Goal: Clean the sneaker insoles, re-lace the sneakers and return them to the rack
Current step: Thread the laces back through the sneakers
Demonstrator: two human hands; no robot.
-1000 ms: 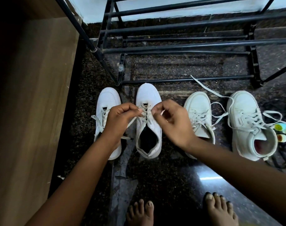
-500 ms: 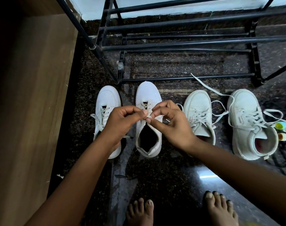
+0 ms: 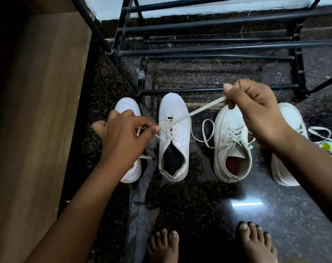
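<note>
Several white sneakers stand in a row on the dark floor. The second sneaker (image 3: 174, 137) is the one being laced. Its white lace (image 3: 195, 110) stretches taut from the eyelets up to the right. My right hand (image 3: 256, 114) pinches the lace's far end, raised over the third sneaker (image 3: 232, 147). My left hand (image 3: 123, 137) pinches the other lace end beside the eyelets and covers much of the far-left sneaker (image 3: 128, 109). The fourth sneaker (image 3: 292, 118) is partly hidden behind my right forearm. The black metal rack (image 3: 218, 48) stands just beyond the shoes.
A wooden cabinet side (image 3: 38, 111) rises close on the left. A small colourful object (image 3: 330, 147) lies at the right edge. Loose laces trail from the two right sneakers. My bare feet (image 3: 208, 245) stand on the glossy floor below the shoes.
My hands were together over the second sneaker's eyelets. My right hand has since swung up and right, drawing the lace out taut, while my left hand shifted slightly left.
</note>
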